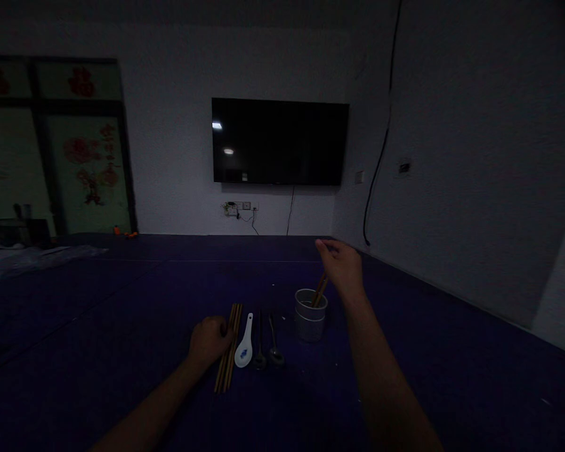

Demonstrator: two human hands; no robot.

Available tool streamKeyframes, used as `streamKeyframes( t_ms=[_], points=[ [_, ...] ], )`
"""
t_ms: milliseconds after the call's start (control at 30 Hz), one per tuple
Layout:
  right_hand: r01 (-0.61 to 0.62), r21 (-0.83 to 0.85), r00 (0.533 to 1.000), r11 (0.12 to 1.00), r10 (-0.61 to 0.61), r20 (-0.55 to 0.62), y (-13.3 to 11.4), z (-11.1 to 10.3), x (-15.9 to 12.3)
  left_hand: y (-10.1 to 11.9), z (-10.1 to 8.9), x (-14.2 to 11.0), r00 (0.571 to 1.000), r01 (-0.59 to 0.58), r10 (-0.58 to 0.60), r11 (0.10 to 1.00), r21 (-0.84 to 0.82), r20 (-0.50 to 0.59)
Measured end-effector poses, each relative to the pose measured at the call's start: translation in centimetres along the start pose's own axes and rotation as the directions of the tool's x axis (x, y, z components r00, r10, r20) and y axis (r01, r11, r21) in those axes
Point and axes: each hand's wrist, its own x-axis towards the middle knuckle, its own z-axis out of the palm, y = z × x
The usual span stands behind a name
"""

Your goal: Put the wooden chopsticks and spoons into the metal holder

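A small bundle of wooden chopsticks point(235, 320) lies on the dark blue surface. My left hand point(209, 342) rests against its left side, fingers curled at the sticks. Beside the bundle lie a white ceramic soup spoon point(248, 336) with a blue mark in its bowl and two dark metal spoons point(260, 359), point(275, 356), all with handles pointing away from me. To their right stands a grey cup point(309, 326) with a pale rim. My right hand point(343, 263) is above it, fingers pinched around the upper ends of a few chopsticks point(320, 292) whose lower ends are inside the cup.
A wall-mounted television point(280, 141) hangs at the back above wall sockets point(242, 206). A black cable point(376, 176) runs down the right wall. Crumpled clear plastic point(42, 257) and small orange objects point(130, 235) lie at the far left. The room is dim.
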Motion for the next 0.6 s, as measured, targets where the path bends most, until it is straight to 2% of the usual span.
streamKeyframes(
  t_ms=[200, 467, 600],
  points=[
    [0.081, 0.011, 0.989, 0.997, -0.082, 0.123, -1.8, 1.5, -1.3, 0.1, -0.4, -0.1, 1.0, -0.001, 0.002, 0.998, 0.058, -0.03],
    [0.115, -0.017, 0.984, 0.993, -0.112, 0.136, -1.3, 1.5, -0.9, 0.5, -1.0, -0.4, 0.999, -0.044, 0.049, 0.98, 0.196, -0.018],
    [0.111, -0.007, 0.983, 0.994, -0.109, 0.15, -1.2, 1.6, -0.9, 0.6, -1.2, -0.5, 0.998, -0.064, 0.058, 0.969, 0.241, 0.032]
  ],
)
